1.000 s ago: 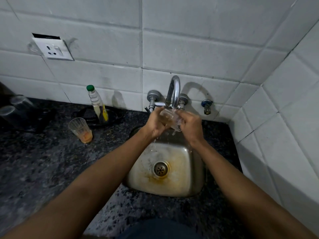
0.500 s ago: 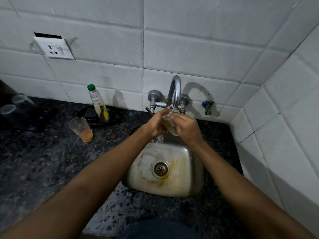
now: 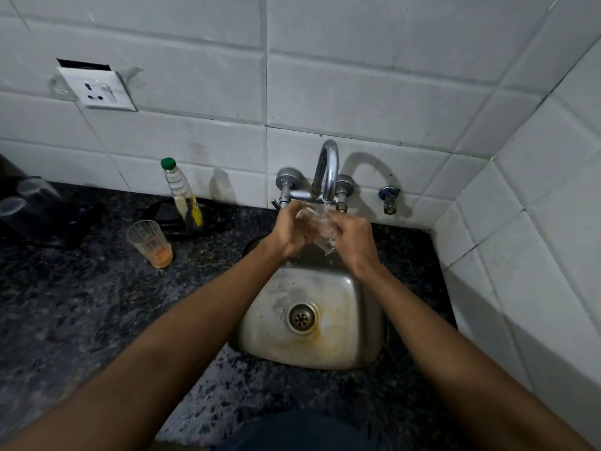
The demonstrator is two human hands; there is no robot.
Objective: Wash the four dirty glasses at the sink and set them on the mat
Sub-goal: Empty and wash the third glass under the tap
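white tiles back a steel sink [image 3: 312, 349] at frame centre; left hand [image 3: 291, 231] and right hand [image 3: 353, 237] both grasp a glass [image 3: 320, 227] under the running tap [image 3: 328, 170].

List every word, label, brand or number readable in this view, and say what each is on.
No text can be read.
Bottle with the green cap: a yellow label, its print too blurred to read.
Wall socket: no lettering shows.
Dirty glass on the counter: no marking shows.
Tap and sink: no marking shows.
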